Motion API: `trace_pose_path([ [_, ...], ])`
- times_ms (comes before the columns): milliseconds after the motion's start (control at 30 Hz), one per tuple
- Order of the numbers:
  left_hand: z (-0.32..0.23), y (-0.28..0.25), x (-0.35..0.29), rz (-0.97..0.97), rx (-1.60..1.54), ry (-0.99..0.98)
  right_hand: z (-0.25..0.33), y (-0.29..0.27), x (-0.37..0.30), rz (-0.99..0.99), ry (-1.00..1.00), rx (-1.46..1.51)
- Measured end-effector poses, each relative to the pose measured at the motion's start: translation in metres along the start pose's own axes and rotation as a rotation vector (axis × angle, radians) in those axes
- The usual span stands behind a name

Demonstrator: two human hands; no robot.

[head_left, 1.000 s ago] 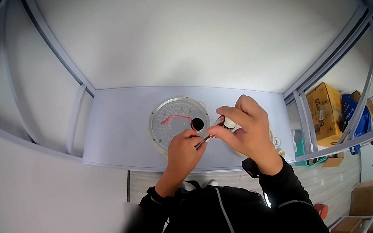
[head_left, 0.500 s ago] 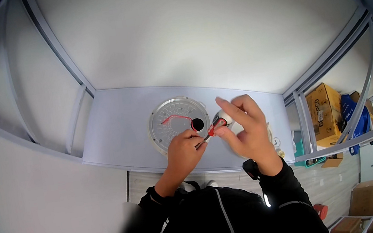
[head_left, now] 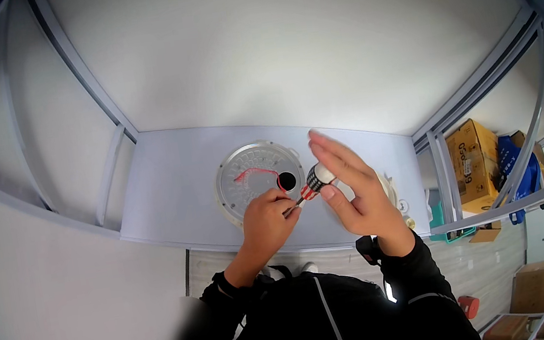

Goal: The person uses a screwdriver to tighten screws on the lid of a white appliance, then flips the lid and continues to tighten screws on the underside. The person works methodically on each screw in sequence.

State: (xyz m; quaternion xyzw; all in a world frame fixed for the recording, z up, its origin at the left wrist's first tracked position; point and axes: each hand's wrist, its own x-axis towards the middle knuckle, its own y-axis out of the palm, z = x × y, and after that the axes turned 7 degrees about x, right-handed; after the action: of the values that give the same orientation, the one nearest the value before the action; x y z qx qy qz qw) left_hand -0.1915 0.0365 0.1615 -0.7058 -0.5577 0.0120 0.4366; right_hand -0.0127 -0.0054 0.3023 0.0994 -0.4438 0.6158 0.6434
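Observation:
A screwdriver (head_left: 311, 184) with a red, black and white handle slants up to the right over a round metal disc-shaped part (head_left: 248, 198). My left hand (head_left: 267, 221) is closed at its shaft, thumb and finger pinched near the tip; the tip itself is hidden. Beside the handle my right hand (head_left: 365, 202) has its fingers stretched and its thumb apart. The handle's white end touches the right hand between thumb and fingers, without the fingers wrapping round it. On the disc lie a thin red wire (head_left: 255, 170) and a round black spot or hole (head_left: 287, 181).
Partly behind my right hand is another pale round part (head_left: 391, 187), with small round pieces (head_left: 402, 206) at the right of the grey tabletop (head_left: 169, 185). Metal frame posts (head_left: 443, 176) border the right side; beyond are a cardboard box (head_left: 474, 164) and a teal bin (head_left: 437, 219).
The screwdriver handle has turned, showing a black-and-white pattern where red and black showed before. My right hand's fingers have straightened and swung slightly upward. The left hand stays almost in place.

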Motion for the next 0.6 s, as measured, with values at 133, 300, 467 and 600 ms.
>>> trace_pose_path([
  [133,-0.001,-0.001,0.002,0.007,-0.018,0.002,-0.016,-0.010,-0.018,0.097,0.091,-0.052],
  [300,0.001,0.000,0.001,-0.005,-0.014,0.008,-0.010,0.000,-0.005,-0.011,-0.072,-0.026],
  [467,0.000,-0.002,0.001,0.003,-0.004,0.006,-0.009,0.000,-0.010,0.070,-0.029,0.038],
  [600,0.001,0.002,0.001,0.005,-0.030,-0.013,-0.028,-0.003,-0.032,0.036,-0.024,-0.152],
])
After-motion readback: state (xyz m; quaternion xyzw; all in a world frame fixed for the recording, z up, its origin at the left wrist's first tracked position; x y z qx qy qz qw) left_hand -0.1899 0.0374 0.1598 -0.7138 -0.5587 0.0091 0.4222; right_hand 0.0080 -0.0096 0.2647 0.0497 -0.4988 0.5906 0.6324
